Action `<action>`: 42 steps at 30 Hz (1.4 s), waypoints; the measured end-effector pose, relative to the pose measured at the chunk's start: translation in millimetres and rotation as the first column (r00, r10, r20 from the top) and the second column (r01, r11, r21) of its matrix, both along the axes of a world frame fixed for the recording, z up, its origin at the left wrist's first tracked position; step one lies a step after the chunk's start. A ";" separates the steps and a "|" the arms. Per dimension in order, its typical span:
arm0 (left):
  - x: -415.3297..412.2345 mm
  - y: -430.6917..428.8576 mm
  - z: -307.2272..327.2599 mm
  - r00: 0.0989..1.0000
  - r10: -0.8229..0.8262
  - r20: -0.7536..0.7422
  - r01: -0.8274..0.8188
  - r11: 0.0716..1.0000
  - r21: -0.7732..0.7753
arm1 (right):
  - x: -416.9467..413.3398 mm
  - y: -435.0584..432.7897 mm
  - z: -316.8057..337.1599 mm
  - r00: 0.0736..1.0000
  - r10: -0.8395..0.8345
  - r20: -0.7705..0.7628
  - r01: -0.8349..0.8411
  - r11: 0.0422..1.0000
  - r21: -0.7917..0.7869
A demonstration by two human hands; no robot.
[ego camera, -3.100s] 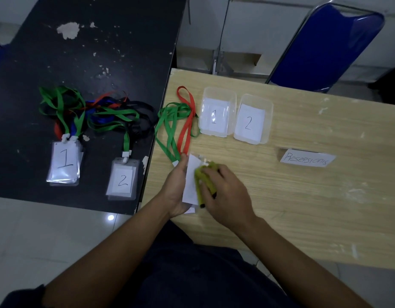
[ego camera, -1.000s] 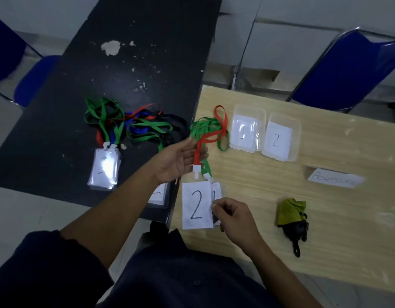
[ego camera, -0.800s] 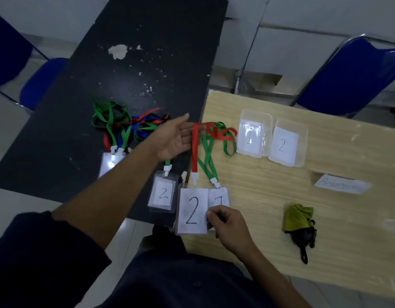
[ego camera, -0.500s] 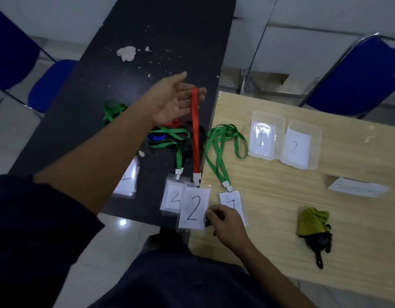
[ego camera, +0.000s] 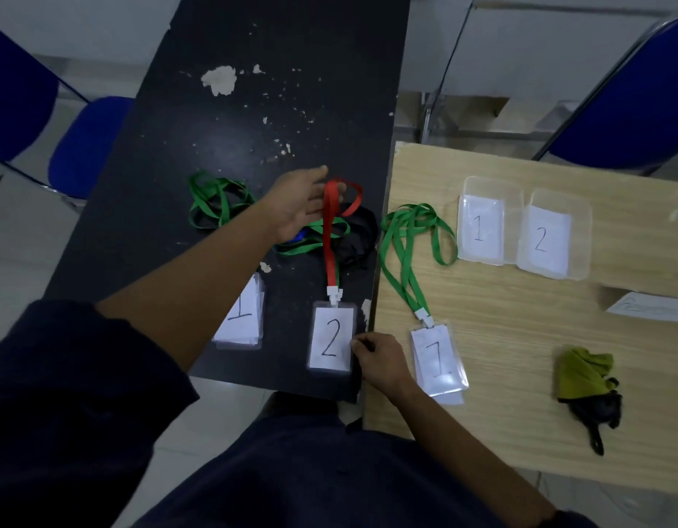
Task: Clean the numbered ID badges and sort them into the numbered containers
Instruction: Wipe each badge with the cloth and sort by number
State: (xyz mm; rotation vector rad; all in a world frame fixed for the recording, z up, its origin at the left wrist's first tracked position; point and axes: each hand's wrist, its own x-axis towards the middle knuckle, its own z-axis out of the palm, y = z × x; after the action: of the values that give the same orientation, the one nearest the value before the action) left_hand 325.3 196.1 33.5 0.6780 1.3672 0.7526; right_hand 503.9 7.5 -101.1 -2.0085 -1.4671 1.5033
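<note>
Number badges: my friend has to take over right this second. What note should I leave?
Left hand: holds the loop end of the red fabric lanyard over the black table.
Right hand: fingers pinch the edge of that lanyard's clear-sleeved badge marked 2, lying on the black table.
Elsewhere: a clear-sleeved badge stack marked 1 beside it; a green-lanyard badge marked 1 and the yellow-green cloth on the wooden table.
Done: no badge is in clear plastic container 1 or container 2.
Left: put every badge in its matching container; cleaning progress cannot be told.
</note>
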 end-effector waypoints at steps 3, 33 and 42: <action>-2.4 -5.2 -20.7 0.998 -0.037 -0.058 0.035 0.999 -0.036 | -8.4 0.1 -1.9 0.998 -0.017 0.063 0.015 0.999 0.033; 123.8 -196.0 -102.0 0.899 -0.298 -0.321 0.253 0.952 -0.174 | 142.7 -36.3 14.5 0.949 -0.163 0.269 0.110 0.973 0.202; 171.5 -217.3 -114.1 0.922 -0.249 -0.297 0.173 0.950 -0.261 | 156.6 -26.0 7.7 0.974 -0.111 0.199 0.085 0.987 0.133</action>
State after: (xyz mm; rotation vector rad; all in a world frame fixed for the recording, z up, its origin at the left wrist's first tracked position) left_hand 496.9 -21.2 -80.6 0.7744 1.6212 0.3065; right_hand 660.4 -18.5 -93.4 -2.1796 -1.4713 1.1639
